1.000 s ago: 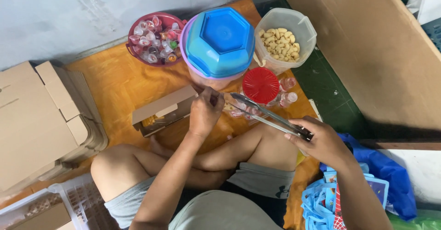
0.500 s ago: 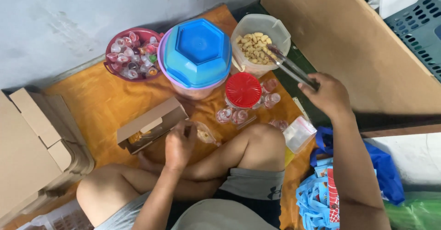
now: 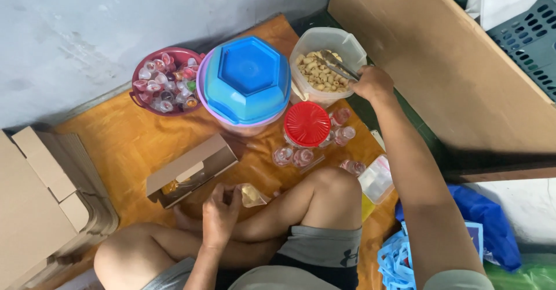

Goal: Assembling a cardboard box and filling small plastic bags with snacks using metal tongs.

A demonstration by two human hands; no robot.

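1. Head view: my right hand [image 3: 373,83] is clamped on a pair of metal tongs [image 3: 337,66], whose tips reach into the clear plastic tub [image 3: 353,45] of pale, shell-like snack pieces [image 3: 317,75] at the far edge of the orange mat [image 3: 127,145].
2. My left hand [image 3: 220,212] rests near my crossed legs, fingers closed on a small clear bag [image 3: 252,195] with a little yellowish filling.
3. Just beside that hand lies an open cardboard box [image 3: 191,168].
4. Between the tub and my knee stands a red-lidded jar [image 3: 307,123], small jelly cups [image 3: 292,157] around it.
5. Farther left sit a blue bowl [image 3: 248,78] upturned on a pink basin, and a maroon basket [image 3: 185,55] of jelly cups.
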